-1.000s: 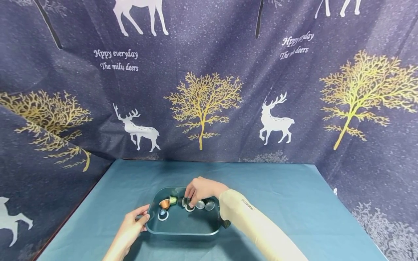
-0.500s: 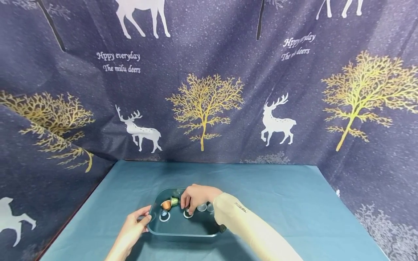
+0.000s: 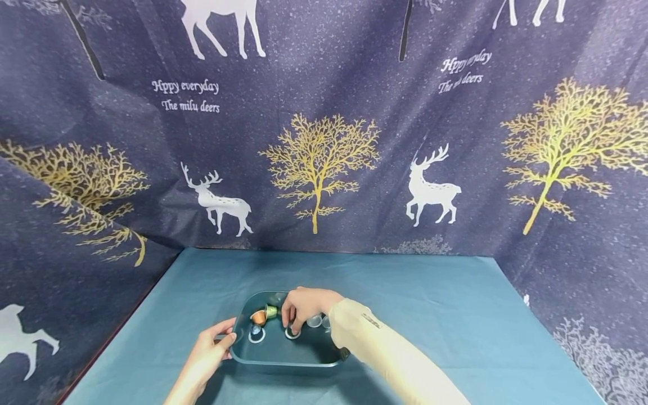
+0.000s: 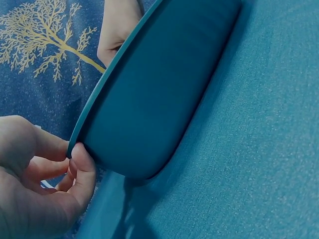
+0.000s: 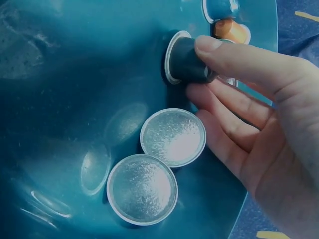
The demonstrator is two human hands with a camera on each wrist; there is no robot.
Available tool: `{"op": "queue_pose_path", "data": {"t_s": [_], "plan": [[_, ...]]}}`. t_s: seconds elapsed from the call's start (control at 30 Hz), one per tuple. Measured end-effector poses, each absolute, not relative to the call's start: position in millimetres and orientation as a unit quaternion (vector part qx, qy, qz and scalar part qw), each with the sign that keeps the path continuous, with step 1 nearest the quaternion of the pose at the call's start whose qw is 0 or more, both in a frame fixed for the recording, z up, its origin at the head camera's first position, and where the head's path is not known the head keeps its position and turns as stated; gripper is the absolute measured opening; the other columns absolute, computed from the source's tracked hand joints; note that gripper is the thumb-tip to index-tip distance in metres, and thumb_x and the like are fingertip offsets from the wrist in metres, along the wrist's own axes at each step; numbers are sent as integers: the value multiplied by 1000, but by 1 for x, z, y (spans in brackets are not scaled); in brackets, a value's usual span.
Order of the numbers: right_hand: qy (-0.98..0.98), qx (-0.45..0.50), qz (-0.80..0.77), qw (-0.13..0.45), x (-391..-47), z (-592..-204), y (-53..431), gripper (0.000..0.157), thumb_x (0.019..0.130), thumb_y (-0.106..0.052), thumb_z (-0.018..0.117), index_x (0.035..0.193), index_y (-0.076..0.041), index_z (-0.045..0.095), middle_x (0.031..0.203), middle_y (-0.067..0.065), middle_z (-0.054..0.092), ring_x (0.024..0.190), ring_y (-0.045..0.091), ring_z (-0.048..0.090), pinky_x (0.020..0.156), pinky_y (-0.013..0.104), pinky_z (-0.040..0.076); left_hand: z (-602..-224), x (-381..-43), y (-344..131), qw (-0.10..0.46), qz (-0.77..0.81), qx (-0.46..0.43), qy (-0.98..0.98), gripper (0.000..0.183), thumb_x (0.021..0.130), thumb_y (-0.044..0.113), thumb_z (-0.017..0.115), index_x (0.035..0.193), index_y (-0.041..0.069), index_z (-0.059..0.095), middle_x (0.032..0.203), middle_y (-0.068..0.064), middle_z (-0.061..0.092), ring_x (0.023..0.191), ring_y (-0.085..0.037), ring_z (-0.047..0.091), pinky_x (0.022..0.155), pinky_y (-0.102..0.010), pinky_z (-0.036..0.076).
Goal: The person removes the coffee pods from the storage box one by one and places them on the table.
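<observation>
My left hand (image 3: 208, 350) grips the left end of a teal, rounded-corner tub (image 3: 283, 365); in the left wrist view its thumb and fingers pinch the rim (image 4: 97, 97). My right hand (image 3: 307, 304) reaches down inside the tub. Between thumb and fingertips it pinches a dark green coffee capsule (image 5: 185, 59), its pale rim facing away from the palm. Below those fingers, two capsules lie foil side up, one silver lid (image 5: 173, 137) touching another silver lid (image 5: 142, 189). A blue capsule (image 3: 256, 331), an orange capsule (image 3: 258, 318) and a light green capsule (image 3: 271, 311) sit at the tub's left.
The tub stands on a table covered with teal cloth (image 3: 430, 315). Behind and beside it hangs a dark blue curtain (image 3: 354, 225) printed with deer and golden trees. A cream sleeve (image 3: 390, 354) covers my right forearm and crosses the tub's right end.
My right hand has moved slightly left and toward the tub's near side with the dark green capsule, then stays almost still. My left hand keeps its grip on the rim.
</observation>
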State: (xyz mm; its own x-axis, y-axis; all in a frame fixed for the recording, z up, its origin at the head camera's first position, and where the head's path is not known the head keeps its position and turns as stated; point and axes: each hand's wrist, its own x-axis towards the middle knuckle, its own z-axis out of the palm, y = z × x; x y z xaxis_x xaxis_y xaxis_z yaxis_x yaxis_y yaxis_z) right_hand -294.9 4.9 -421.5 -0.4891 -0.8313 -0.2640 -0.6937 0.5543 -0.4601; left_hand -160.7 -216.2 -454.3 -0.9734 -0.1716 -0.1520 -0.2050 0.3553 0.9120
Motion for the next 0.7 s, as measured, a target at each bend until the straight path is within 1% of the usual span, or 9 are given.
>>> {"op": "queue_pose_path", "data": {"t_s": [0.33,0.5,0.7], "plan": [[852,-452,-152,218,-297,-413,6,15,78,-14,83,89,-19,75,83,-12,69,76,-3,60,70,14,51,-454,-161,-215,20,555,-116,823,43,98,5,50,139,-10,50,115,-21,55,81,-18,58,61,-27,51],[849,-453,-166,215,-298,-402,12,15,79,-13,81,90,-17,72,84,-12,68,75,-1,61,69,16,50,-453,-161,-215,20,555,-117,823,43,98,4,50,139,-9,49,114,-20,55,77,-17,56,60,-27,50],[852,-446,-176,210,-298,-395,24,17,80,-13,80,91,-17,68,84,-11,68,75,0,62,70,17,51,-454,-161,-215,19,553,-114,825,43,98,4,50,139,-9,50,115,-20,56,78,-17,57,60,-27,50]]}}
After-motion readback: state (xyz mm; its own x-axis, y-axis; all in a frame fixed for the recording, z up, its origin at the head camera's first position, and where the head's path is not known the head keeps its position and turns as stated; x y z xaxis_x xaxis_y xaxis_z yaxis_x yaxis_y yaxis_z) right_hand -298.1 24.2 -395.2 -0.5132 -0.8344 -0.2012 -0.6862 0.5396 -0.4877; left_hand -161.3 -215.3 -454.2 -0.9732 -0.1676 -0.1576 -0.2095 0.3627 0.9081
